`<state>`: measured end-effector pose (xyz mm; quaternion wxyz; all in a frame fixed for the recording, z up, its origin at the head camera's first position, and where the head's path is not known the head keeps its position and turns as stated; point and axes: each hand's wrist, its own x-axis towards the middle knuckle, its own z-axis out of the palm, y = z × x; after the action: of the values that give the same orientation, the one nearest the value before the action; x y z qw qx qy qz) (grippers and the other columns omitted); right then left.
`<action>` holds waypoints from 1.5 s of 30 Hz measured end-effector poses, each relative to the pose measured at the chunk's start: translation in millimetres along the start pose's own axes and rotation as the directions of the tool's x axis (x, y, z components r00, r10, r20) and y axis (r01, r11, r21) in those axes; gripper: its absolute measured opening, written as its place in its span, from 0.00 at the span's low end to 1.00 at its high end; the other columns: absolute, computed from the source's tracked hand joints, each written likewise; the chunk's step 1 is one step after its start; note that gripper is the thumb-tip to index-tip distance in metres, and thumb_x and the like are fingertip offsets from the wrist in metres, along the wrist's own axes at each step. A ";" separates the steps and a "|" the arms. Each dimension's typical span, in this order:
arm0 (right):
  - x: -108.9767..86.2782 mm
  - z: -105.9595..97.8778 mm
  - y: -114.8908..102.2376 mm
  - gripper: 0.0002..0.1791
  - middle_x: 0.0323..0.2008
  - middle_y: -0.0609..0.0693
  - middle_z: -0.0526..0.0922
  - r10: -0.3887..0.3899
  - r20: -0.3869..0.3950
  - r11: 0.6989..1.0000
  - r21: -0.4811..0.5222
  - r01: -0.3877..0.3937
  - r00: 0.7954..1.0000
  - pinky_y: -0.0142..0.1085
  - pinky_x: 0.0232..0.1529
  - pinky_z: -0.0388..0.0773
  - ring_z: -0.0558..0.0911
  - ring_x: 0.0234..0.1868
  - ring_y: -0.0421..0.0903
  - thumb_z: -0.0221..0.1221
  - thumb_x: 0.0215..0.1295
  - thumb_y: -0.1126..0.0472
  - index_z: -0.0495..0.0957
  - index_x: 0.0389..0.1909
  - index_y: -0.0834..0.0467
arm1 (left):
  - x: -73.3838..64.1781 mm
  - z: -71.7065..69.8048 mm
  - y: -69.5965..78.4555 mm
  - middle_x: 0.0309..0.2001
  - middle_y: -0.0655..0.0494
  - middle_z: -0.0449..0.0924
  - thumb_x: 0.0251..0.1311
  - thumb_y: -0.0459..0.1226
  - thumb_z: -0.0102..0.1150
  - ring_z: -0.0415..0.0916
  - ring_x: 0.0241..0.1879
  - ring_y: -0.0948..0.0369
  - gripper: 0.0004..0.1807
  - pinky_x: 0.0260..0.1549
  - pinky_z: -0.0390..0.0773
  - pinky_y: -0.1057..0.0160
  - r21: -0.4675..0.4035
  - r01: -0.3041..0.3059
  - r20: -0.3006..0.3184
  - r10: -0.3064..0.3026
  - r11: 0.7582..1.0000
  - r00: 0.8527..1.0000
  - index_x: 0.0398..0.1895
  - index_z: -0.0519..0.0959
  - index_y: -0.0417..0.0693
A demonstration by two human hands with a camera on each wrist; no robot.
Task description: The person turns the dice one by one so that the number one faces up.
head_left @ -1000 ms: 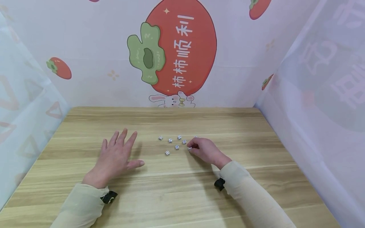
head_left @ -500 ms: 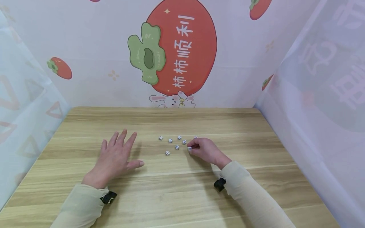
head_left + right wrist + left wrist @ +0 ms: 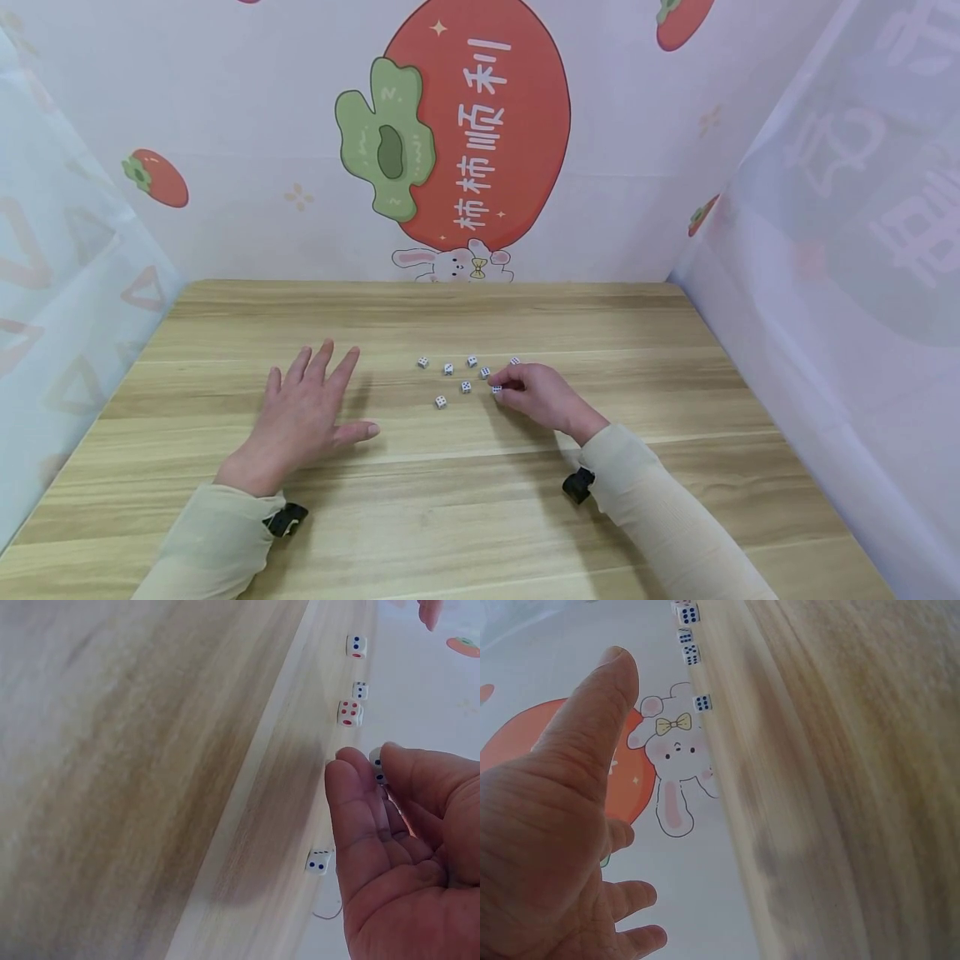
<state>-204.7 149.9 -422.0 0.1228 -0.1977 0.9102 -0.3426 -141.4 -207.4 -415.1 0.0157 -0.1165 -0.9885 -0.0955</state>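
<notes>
My right hand (image 3: 542, 398) pinches a small white die (image 3: 377, 769) between thumb and fingertips, at the right side of a loose group of several white dice. Just left of the fingertips are a die (image 3: 485, 372) and another die (image 3: 466, 387). Beyond the knuckles, a die (image 3: 514, 362) is partly covered by my right hand. My left hand (image 3: 303, 412) is spread flat with straight fingers, left of the group, and holds nothing. In the left wrist view its thumb (image 3: 592, 716) points toward the dice.
A wood-grain table (image 3: 420, 517) carries everything. More dice lie toward the left of the group, including a die (image 3: 423, 362) and the nearest die (image 3: 440, 402). A printed cloth (image 3: 622, 208) closes off the back, with cloth walls on both sides.
My right fingertips have shifted slightly left with the pinched die, and its visible face has turned a little. The left hand and the other dice have stayed where they were.
</notes>
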 end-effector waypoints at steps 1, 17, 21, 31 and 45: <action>0.0 -0.3 -0.2 0.12 0.46 0.44 0.86 0.004 -0.001 1.000 0.001 -0.004 1.000 0.39 0.50 0.79 0.78 0.44 0.41 0.63 0.74 0.60 0.86 0.54 0.54 | 0.1 -0.2 0.0 0.81 0.31 0.47 0.53 0.71 0.66 0.44 0.78 0.28 0.63 0.65 0.45 0.17 0.000 0.000 0.000 0.000 1.000 1.000 0.84 0.53 0.50; -0.6 -4.4 -0.5 0.12 0.48 0.49 0.87 0.058 0.038 0.982 0.178 -0.064 0.998 0.38 0.51 0.81 0.82 0.44 0.43 0.60 0.77 0.62 0.85 0.56 0.55 | 1.6 -2.1 -0.9 0.81 0.31 0.47 0.53 0.73 0.65 0.44 0.78 0.28 0.63 0.65 0.45 0.18 0.001 -0.002 -0.005 0.002 1.000 1.000 0.84 0.53 0.50; -0.1 -5.3 -0.9 0.12 0.50 0.49 0.87 0.062 0.037 0.979 0.192 -0.068 0.997 0.38 0.52 0.81 0.81 0.46 0.42 0.61 0.75 0.62 0.86 0.55 0.55 | 1.6 -2.5 -1.2 0.82 0.31 0.47 0.53 0.72 0.65 0.44 0.78 0.28 0.63 0.65 0.45 0.18 0.000 -0.002 -0.008 0.002 1.000 1.000 0.84 0.52 0.50; -1.1 -7.9 -4.6 0.14 0.50 0.47 0.85 0.083 0.039 0.972 0.218 -0.090 0.996 0.38 0.52 0.78 0.78 0.48 0.46 0.65 0.71 0.64 0.86 0.55 0.54 | 2.4 -4.4 -1.0 0.81 0.31 0.47 0.53 0.71 0.66 0.44 0.78 0.28 0.63 0.65 0.45 0.17 -0.005 0.000 -0.012 0.000 1.000 1.000 0.84 0.53 0.50; -7.3 -5.1 -2.7 0.12 0.46 0.44 0.85 0.087 0.049 0.975 0.200 -0.095 0.995 0.38 0.47 0.78 0.78 0.45 0.45 0.63 0.74 0.57 0.86 0.54 0.53 | -2.8 -0.2 -1.3 0.81 0.31 0.48 0.53 0.70 0.68 0.46 0.77 0.27 0.63 0.64 0.47 0.17 -0.012 -0.006 -0.027 0.006 1.000 1.000 0.84 0.53 0.49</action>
<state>-199.3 154.2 -415.8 0.1761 -0.1489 0.8761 -0.4234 -139.0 -209.3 -415.4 0.0284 -0.1184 -0.9872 -0.1030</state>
